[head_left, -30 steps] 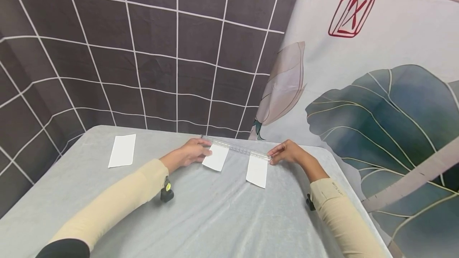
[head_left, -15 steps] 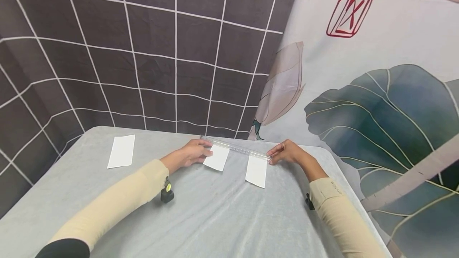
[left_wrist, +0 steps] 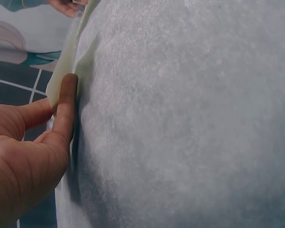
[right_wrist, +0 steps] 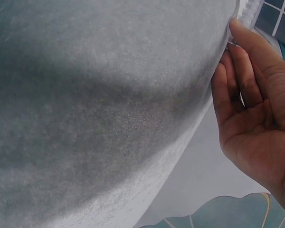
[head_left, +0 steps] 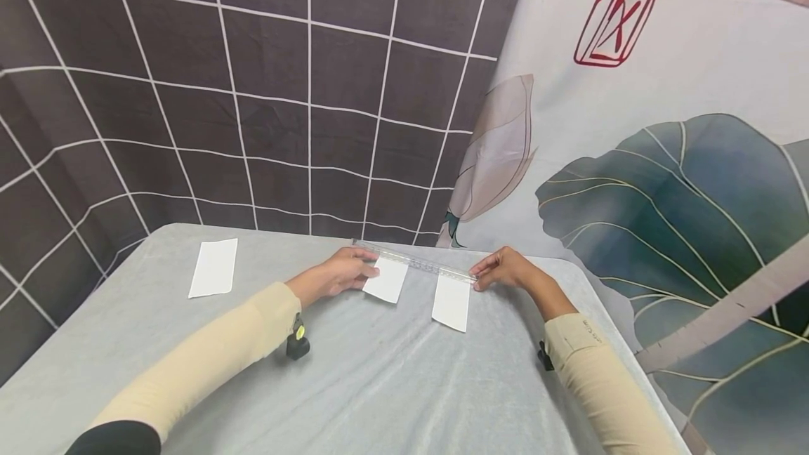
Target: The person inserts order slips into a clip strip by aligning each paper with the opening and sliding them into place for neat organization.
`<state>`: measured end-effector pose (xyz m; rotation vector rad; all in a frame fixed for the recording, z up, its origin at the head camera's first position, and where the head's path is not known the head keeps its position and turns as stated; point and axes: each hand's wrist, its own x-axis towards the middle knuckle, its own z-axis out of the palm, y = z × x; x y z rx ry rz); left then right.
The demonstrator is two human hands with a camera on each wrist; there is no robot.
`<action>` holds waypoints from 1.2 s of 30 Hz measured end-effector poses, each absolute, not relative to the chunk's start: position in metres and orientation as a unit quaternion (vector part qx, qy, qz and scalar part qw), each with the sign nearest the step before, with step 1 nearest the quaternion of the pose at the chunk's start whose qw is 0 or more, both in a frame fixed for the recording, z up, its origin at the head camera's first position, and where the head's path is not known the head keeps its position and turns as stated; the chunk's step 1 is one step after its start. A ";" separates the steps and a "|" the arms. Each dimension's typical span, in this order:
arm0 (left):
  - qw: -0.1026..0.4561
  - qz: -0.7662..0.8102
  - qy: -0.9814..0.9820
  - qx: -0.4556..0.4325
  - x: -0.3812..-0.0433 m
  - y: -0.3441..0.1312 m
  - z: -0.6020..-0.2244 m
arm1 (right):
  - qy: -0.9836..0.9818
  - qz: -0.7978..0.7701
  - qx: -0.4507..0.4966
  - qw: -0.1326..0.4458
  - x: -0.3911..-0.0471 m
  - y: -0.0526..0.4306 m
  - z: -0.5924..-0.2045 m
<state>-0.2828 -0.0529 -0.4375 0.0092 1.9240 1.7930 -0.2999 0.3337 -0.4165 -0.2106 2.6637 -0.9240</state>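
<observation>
A person in beige sleeves works with both hands near the far edge of a grey cloth-covered tabletop. A clear ruler runs between them on a slant, its left end farther from the person. The right hand pinches the ruler's right end between thumb and fingertips. The left hand narrows on the left edge of the middle card, which lifts slightly in the left wrist view, its upper fingers at the ruler's left end. The middle card and the right card, both white, meet the ruler at their far edges; whether it overlaps them is hard to tell. A left card lies flat, well apart from the pair. Behind stand a dark grid backdrop and, at right, a pale curtain printed with leaves and red characters.
</observation>
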 end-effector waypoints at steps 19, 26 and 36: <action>0.263 0.675 0.690 0.004 -0.283 -0.040 -0.439 | 0.933 -0.318 -0.067 0.157 -0.301 0.335 -0.418; 0.265 0.676 0.688 0.009 -0.283 -0.034 -0.442 | 0.931 -0.321 -0.071 0.156 -0.300 0.335 -0.418; 0.266 0.672 0.691 0.008 -0.281 -0.027 -0.442 | 0.935 -0.314 -0.059 0.154 -0.299 0.334 -0.416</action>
